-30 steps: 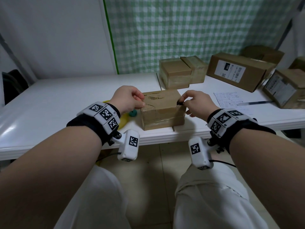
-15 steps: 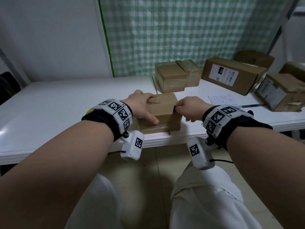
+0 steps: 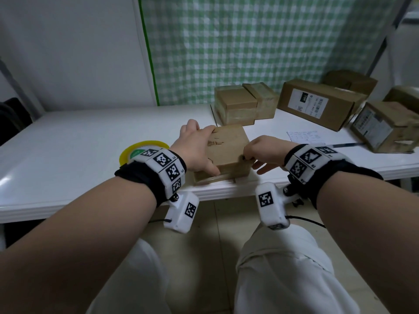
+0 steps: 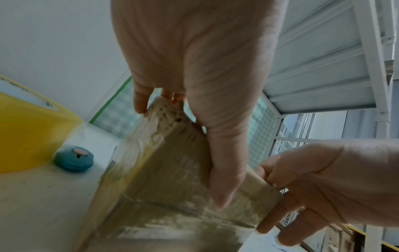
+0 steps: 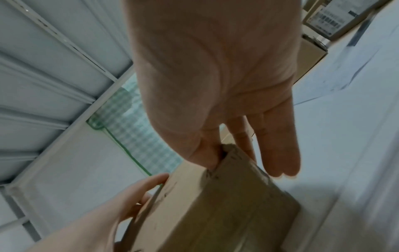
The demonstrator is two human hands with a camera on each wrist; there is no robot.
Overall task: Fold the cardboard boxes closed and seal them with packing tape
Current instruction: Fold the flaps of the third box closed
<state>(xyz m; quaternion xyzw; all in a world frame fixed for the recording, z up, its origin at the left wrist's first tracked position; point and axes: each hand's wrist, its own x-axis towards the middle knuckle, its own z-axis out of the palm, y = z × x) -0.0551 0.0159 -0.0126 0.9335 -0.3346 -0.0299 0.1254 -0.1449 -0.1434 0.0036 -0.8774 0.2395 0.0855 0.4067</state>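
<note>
White tabletop point(image 3: 79, 141) fills the head view under a green-checked curtain point(image 3: 249, 41), and the small cardboard box point(image 3: 229, 146) sits at its near edge, about centre frame. At the box's 9 o'clock the left hand point(image 3: 195, 148) wraps its left side, thumb laid down the near face and fingers curled over the far top edge. At its 3 o'clock the right hand point(image 3: 265, 152) pinches the box's right top edge, with the lower fingers spread loosely below. A yellow tape roll point(image 3: 136, 150) lies at 9 o'clock, partly behind the left wrist. Two taped boxes point(image 3: 244, 103) stand at 12 o'clock; labelled boxes point(image 3: 317, 103) and a written sheet point(image 3: 303, 137) lie toward 2 o'clock. From the left wrist, the left hand point(image 4: 194, 68) clamps the box point(image 4: 172, 170), thumb long against its side, fingertips hooked on the far corner; the tape roll point(image 4: 28, 133) and a small blue round item point(image 4: 74, 158) sit at 9 o'clock, and the right hand point(image 4: 323, 184) grips the corner at 4 o'clock. From the right wrist, the right hand point(image 5: 215, 76) nips the box point(image 5: 226, 204) edge between thumb and a finger while the other fingers hang straight; the left hand point(image 5: 129, 196) holds at 8 o'clock.
</note>
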